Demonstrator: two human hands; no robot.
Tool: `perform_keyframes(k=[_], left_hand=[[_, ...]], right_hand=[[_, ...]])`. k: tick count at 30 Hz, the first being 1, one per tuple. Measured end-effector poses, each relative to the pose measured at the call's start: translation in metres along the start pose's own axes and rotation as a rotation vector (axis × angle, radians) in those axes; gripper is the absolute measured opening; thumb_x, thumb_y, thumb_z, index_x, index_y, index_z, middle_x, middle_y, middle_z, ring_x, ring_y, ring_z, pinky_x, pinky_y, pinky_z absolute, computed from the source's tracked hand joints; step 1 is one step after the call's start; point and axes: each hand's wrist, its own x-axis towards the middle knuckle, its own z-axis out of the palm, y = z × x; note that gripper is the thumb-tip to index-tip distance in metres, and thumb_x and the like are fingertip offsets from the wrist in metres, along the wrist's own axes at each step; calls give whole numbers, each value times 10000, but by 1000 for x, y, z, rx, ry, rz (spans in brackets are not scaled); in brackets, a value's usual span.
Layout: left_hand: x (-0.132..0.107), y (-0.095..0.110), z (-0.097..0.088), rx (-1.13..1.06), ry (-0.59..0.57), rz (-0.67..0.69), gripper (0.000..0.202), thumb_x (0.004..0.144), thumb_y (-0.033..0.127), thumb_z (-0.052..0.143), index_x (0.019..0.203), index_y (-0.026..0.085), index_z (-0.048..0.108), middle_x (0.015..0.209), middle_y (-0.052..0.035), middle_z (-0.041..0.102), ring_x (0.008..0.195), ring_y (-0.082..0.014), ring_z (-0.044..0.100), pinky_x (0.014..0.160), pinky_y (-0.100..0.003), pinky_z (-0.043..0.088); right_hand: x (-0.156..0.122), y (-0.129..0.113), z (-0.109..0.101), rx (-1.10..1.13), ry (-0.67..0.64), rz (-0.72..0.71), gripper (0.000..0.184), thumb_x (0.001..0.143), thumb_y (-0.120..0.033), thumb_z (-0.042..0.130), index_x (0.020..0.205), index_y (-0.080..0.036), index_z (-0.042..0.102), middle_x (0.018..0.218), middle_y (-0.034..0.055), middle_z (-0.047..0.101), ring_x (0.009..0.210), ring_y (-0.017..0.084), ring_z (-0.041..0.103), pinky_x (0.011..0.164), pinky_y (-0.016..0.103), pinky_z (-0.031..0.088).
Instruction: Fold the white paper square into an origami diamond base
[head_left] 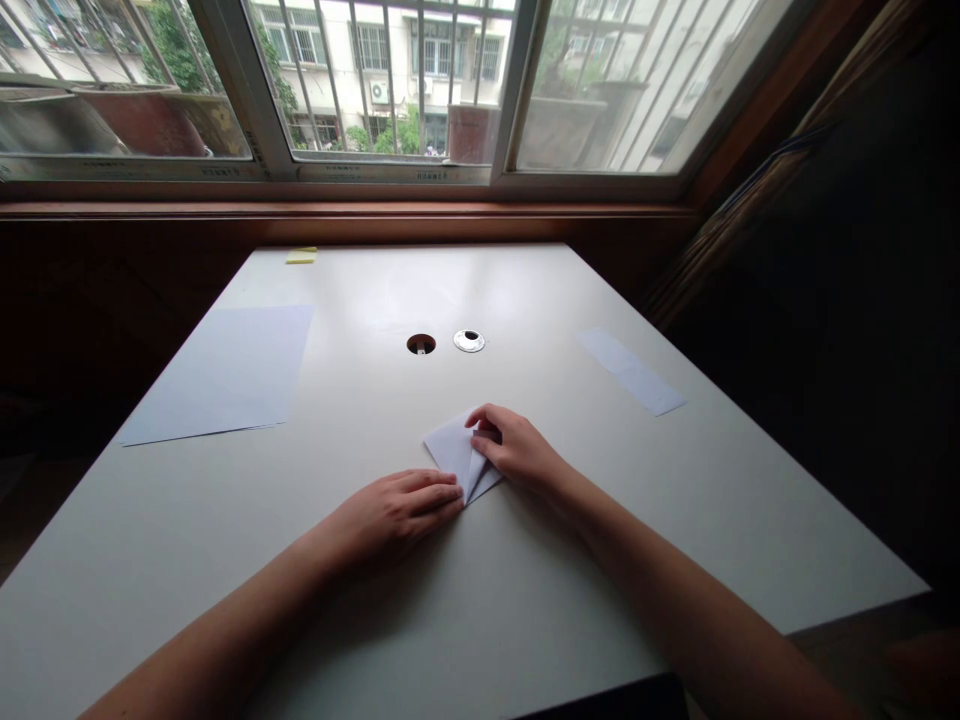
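A small folded piece of white paper (452, 452) lies on the white table (525, 590) in front of me. My left hand (397, 508) rests flat on the table with its fingers stretched out, the fingertips pressing the paper's lower corner. My right hand (512, 448) lies over the paper's right side, fingers curled and pinching a fold at its upper edge.
A sheet of white paper (225, 375) lies at the left, a narrow paper strip (630, 370) at the right. A cable hole (421, 344) and its loose cap (469, 341) sit mid-table. A yellow sticky pad (301, 256) is at the far edge under the window.
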Motion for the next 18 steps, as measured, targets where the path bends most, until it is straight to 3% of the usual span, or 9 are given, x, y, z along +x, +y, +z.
perform_keyframes(k=[18], left_hand=[[8, 19, 4, 136, 23, -31, 370, 978, 108, 419, 1336, 111, 514, 1174, -141, 641, 1212, -270, 565, 1002, -411, 540]], right_hand=[[-1, -2, -1, -53, 11, -35, 175, 840, -163, 576, 995, -230, 621, 935, 21, 648, 895, 181, 588, 810, 307, 439]])
